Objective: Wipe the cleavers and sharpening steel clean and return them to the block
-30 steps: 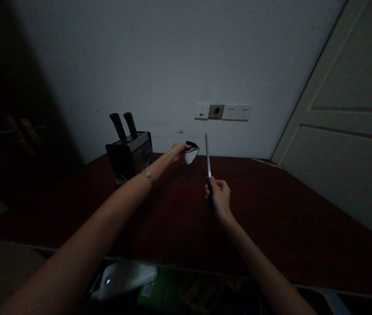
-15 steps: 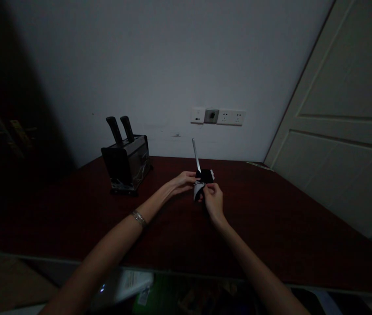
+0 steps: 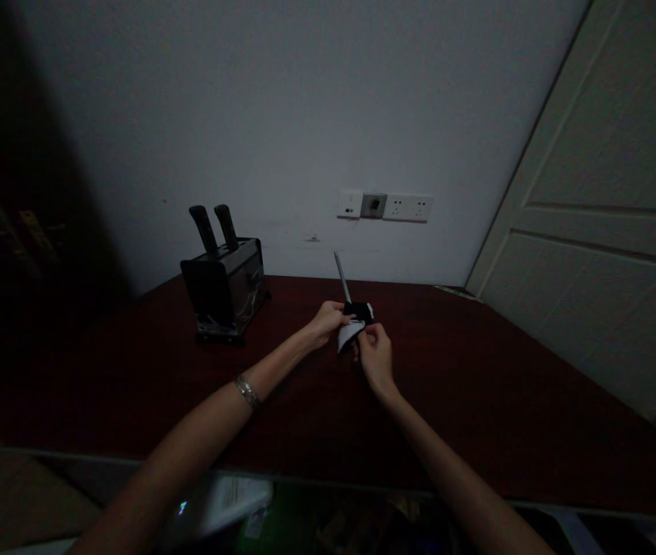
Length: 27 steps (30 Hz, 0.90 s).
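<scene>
Head view: both hands are over the middle of the table (image 3: 437, 401), close together, at a small black-and-white cloth (image 3: 351, 331). Left hand (image 3: 331, 317) is on the cloth's left side, fingers narrow, pinching it. Right hand (image 3: 376, 354) is at the cloth's near right edge, thumb and forefinger against it, other fingers curled in around the near end of a thin metal rod (image 3: 342, 276). That grip is partly hidden by cloth and hand, so can't tell exactly how the fingers sit on it.

Rod sticks out past the dark part of the cloth, pointing to the far side and leaning slightly left, tip free. Its near end is covered. Can't tell if the cloth goes all the way round.

Left wrist has a silver bracelet (image 3: 247, 391).

Left of the hands, well apart: a dark block (image 3: 206, 297) with shiny sides, standing on the table. Two black handles (image 3: 203, 231) stick up out of its top, both leaning left.

Far side: pale wall (image 3: 281, 139) with a row of sockets (image 3: 408, 207), a little right of the rod. Pale door (image 3: 599, 200) on the right.

Near side, below the table edge: a white object (image 3: 235, 497) and something green (image 3: 284, 520), too dark to identify.
</scene>
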Motion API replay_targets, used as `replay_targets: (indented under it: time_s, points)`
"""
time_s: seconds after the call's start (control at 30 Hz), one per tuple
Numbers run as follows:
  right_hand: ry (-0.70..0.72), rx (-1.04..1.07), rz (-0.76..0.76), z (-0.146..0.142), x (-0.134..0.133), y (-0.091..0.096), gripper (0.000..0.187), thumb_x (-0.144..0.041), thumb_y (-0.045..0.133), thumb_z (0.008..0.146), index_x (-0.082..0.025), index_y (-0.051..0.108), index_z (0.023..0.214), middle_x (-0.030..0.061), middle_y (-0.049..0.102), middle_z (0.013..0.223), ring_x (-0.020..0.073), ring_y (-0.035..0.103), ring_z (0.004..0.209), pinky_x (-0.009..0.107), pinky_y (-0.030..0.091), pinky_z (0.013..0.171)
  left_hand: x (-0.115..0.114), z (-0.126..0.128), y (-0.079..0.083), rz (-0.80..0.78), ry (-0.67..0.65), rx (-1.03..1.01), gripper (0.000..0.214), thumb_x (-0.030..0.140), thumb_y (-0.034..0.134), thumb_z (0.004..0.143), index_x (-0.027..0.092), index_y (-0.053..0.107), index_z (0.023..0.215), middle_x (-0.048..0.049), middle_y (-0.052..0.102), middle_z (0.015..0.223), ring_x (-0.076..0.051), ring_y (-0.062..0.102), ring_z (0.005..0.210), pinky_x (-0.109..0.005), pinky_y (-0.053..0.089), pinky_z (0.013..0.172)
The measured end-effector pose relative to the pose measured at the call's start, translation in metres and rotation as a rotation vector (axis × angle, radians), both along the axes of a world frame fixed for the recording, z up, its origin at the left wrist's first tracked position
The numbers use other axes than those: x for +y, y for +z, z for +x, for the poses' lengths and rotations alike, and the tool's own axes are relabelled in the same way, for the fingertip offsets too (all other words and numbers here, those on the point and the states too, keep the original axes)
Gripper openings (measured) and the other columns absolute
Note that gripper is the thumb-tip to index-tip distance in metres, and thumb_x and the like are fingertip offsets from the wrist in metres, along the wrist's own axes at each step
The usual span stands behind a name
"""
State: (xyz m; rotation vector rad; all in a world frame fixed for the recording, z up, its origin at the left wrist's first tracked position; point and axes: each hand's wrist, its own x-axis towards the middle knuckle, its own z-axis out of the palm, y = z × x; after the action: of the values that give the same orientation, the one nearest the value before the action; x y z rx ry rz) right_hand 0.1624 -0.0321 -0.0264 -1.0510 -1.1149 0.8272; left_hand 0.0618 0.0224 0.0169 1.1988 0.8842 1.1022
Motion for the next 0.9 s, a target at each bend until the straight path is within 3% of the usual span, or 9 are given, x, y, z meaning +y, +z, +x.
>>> replay_targets:
  time_s: [0.37,0.63,0.8,0.9]
  points:
    - [-0.041,-0.093,0.030,0.004,0.003,-0.002,0.027,-0.047,0.052,0.075,-0.021,0.045,0.071,-0.0057,0.052,0.049,0.0099,0.045,0.036,0.018,0.033,0.033,0.013,0.007,0.010,-0.045,0.113,0.045,0.017,-0.007,0.052,0.057,0.009,0.056,0.053,-0.0007,0.054,0.047,-0.009,0.049,0.042,-0.019,0.034,0.044]
    - [0.010,-0.049,0.004,0.001,-0.003,0.002,0.031,-0.049,0.055,0.074,-0.020,0.044,0.069,-0.0055,0.051,0.049,0.0080,0.043,0.036,0.017,0.034,0.031,0.047,-0.002,0.028,-0.060,0.243,0.047,0.022,-0.010,0.050,0.058,0.009,0.052,0.049,0.0007,0.050,0.045,-0.007,0.046,0.041,-0.020,0.037,0.046]
    - [0.041,-0.034,-0.007,-0.002,-0.003,0.002,0.030,-0.047,0.054,0.075,-0.020,0.044,0.070,-0.0059,0.050,0.048,0.0080,0.043,0.037,0.016,0.034,0.030,0.069,-0.010,0.040,-0.084,0.300,0.013,0.014,-0.005,0.056,0.065,0.007,0.057,0.059,-0.0028,0.054,0.051,-0.011,0.052,0.049,-0.023,0.042,0.051]
    - [0.051,-0.012,-0.019,-0.002,-0.003,0.001,0.030,-0.048,0.054,0.075,-0.019,0.045,0.071,-0.0054,0.051,0.049,0.0076,0.044,0.037,0.016,0.035,0.031,0.081,-0.012,0.048,-0.083,0.315,-0.041,0.005,0.007,0.060,0.074,0.004,0.060,0.078,-0.0091,0.060,0.071,-0.015,0.058,0.066,-0.027,0.047,0.061]
